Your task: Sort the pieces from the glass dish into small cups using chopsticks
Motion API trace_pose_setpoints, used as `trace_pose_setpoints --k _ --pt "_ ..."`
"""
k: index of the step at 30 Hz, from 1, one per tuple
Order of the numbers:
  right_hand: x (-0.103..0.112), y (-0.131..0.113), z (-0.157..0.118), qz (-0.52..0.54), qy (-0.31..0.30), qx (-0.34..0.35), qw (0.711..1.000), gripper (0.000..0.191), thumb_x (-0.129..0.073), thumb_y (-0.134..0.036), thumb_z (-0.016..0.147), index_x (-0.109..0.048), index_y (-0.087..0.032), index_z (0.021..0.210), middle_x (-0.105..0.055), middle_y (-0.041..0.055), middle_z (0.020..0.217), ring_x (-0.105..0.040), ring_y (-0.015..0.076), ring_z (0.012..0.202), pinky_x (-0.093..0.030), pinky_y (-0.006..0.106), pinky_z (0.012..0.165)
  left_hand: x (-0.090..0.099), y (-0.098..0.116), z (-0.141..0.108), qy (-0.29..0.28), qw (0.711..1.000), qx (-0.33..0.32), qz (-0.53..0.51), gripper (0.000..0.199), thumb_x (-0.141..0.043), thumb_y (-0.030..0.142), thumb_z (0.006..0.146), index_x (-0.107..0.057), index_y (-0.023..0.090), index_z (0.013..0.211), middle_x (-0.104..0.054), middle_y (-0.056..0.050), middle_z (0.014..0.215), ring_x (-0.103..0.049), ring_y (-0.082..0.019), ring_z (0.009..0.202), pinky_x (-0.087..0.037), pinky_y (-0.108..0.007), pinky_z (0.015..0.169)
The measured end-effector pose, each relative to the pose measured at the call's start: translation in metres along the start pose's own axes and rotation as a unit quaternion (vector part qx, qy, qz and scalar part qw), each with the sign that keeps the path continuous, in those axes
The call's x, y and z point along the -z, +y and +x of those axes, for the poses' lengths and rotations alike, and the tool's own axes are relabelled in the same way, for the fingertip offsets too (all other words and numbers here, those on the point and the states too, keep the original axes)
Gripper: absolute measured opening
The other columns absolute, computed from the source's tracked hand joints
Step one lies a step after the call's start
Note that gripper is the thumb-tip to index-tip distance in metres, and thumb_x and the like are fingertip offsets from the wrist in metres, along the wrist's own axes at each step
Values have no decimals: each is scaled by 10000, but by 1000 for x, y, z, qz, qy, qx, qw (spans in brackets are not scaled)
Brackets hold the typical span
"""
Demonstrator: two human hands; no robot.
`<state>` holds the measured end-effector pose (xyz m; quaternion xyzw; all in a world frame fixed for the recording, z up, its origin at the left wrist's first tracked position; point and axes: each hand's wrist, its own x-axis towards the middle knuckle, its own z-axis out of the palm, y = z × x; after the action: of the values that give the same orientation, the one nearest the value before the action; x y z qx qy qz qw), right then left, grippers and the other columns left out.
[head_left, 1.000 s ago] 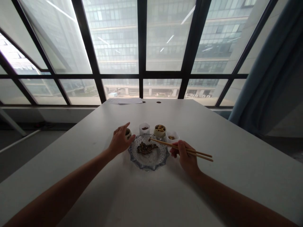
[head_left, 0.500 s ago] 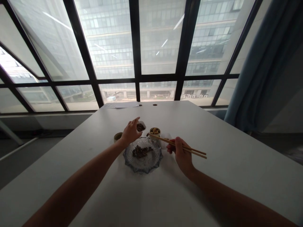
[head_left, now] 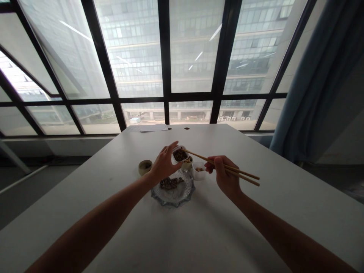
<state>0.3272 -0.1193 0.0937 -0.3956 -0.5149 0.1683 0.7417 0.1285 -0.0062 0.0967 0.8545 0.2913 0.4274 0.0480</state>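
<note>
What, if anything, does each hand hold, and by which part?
Left hand: a white cup, by its side. Right hand: chopsticks, around their middle.

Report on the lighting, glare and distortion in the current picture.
Head view: bright, washed-out windows, with streaks that look like reflected lamps. Head view: left hand and right hand backlit and dim, white table softly shadowed. Head view: wide-angle stretch, window bars leaning apart toward the top. Head view: dark pieces on the glass plate too small for detail.
</note>
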Motion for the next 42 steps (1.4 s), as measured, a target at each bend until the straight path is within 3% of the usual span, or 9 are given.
trace_pose_setpoints --k 7,10,14,18,26,31,34,38,42 --pt "1 1 5 -6 10 2 1000 508 -648 -683 848 -687 -178 824 -684 52 652 -597 157 522 -477 277 493 -1 -2 4 10 999 31 -40 764 -751 312 752 -379 188 1408 -647 -144 1254 -615 -284 1163 -494 -446 996" --pt "3 -1 3 -11 13 6 1000 539 -600 -707 867 -675 -179 789 -658 43 607 -574 153 492 -455 268 467 0 -15 13 3 996 88 -34 757 -753 322 739 -394 183 1391 -663 -142 1221 -645 -274 1106 -507 -431 966" --pt "8 1 -1 -96 -124 -7 988 545 -524 -660 939 -662 -181 720 -621 33 544 -534 142 440 -408 248 420 -2 -40 27 -32 977 209 21 765 -747 289 727 -402 135 1392 -650 -180 1243 -640 -296 1125 -501 -419 970" --pt "9 2 -7 -212 -262 49 940 548 -457 -570 1000 -587 -195 623 -582 23 525 -521 133 456 -385 245 454 -6 -55 32 -100 958 261 59 777 -741 256 720 -401 98 1401 -647 -205 1251 -634 -324 1134 -505 -414 956" --pt "7 4 -8 -223 -330 85 913 494 -437 -469 1019 -479 -209 601 -500 -10 540 -438 115 461 -337 249 488 -13 -59 24 -160 950 262 58 791 -742 319 730 -398 118 1414 -652 -196 1264 -626 -319 1166 -495 -401 974" --pt "7 -2 -6 -230 -386 127 884 494 -441 -443 1019 -422 -208 585 -413 -36 537 -374 102 454 -285 253 484 -5 -66 12 -170 956 234 41 753 -745 407 742 -434 148 1377 -661 -185 1254 -643 -308 1146 -513 -404 951" --pt "7 -6 -6 -233 -388 133 882 521 -424 -465 1022 -425 -205 571 -401 -35 523 -359 99 446 -273 256 474 7 -70 -3 -126 971 201 21 687 -697 486 791 -463 154 1345 -660 -177 1252 -651 -296 1128 -525 -419 939" --pt "9 -6 -5 -203 -354 79 910 557 -457 -542 1003 -518 -196 570 -508 -5 503 -438 102 421 -334 240 448 25 -77 -38 -30 986 149 67 489 -614 472 864 -554 171 1244 -667 -144 1223 -627 -292 1153 -496 -463 1001" --pt "8 6 -4 -131 -210 -53 967 589 -549 -708 891 -650 -177 657 -591 31 489 -513 131 391 -378 229 381 31 -90 -77 29 984 126 121 444 -622 425 865 -550 201 1241 -628 -127 1297 -566 -303 1231 -452 -510 1060"
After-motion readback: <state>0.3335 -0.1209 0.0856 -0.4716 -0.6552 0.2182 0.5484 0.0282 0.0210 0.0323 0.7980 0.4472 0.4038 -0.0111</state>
